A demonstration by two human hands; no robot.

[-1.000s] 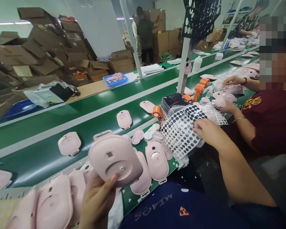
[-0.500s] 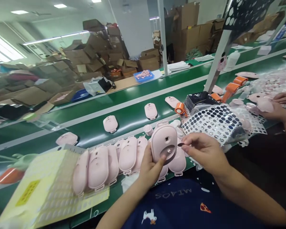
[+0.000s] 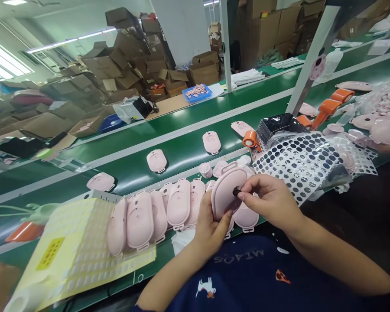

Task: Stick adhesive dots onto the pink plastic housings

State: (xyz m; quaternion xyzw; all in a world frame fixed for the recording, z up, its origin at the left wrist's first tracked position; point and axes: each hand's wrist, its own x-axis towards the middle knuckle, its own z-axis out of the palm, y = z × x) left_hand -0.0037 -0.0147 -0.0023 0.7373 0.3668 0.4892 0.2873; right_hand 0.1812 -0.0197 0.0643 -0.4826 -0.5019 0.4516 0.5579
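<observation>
My left hand (image 3: 209,227) grips a pink oval plastic case (image 3: 225,195) by its lower left edge, tilted with its face turned to the right. Between thumb and forefinger, my right hand (image 3: 269,199) pinches a small round black sticker (image 3: 236,191) against the case, over the spot where its square hole was seen. Left of my hands, several more pink cases (image 3: 139,219) lean in a row along the bench edge. Beyond the held case sits a short stack of pink round parts (image 3: 206,170). A sheet of black round stickers (image 3: 295,162) lies to the right of my right hand.
Single pink cases (image 3: 211,142) lie spaced out on the green conveyor belt (image 3: 126,173). A yellow sticker sheet (image 3: 68,255) covers the bench at left. Orange handheld fans (image 3: 328,108) lie at right. Other people's hands (image 3: 0,277) show at both side edges.
My right hand has brought the black sticker leftward onto the case's face. My left hand has turned the case to face more to the right. Another person's hand has appeared at lower left.
</observation>
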